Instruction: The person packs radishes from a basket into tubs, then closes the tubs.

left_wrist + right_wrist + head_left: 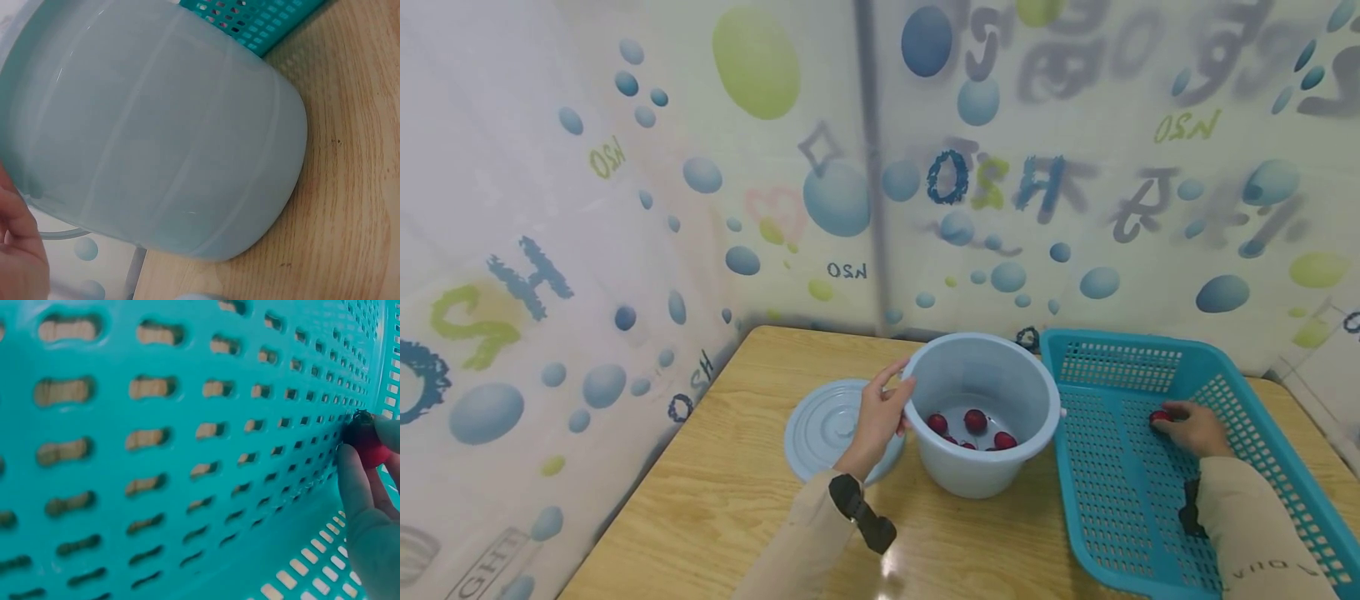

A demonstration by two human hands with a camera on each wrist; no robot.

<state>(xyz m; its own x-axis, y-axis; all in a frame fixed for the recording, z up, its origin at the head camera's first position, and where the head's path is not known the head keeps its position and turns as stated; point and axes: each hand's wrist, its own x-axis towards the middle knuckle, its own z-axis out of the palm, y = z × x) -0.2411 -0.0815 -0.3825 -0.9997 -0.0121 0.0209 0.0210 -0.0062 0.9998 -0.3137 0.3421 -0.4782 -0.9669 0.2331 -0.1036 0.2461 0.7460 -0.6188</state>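
A light blue bucket [976,467] stands on the table with several round, dark red fruits [975,421] at its bottom. My left hand [880,417] grips its rim on the left side; in the left wrist view the bucket's wall [162,131] fills much of the picture, the hand [22,244] at the left edge. Inside a turquoise plastic basket [1097,500], my right hand [1198,431] pinches one small red fruit [1159,417]. Up close, that fruit [369,440] has a dark tuft on top and is held between thumb and fingers, close to the basket's perforated floor.
A round, light blue lid [820,425] lies on the wooden table [722,475], left of the bucket and partly behind my left hand. The basket stands close against the bucket's right side. A patterned curtain [775,208] hangs behind the table and along its left.
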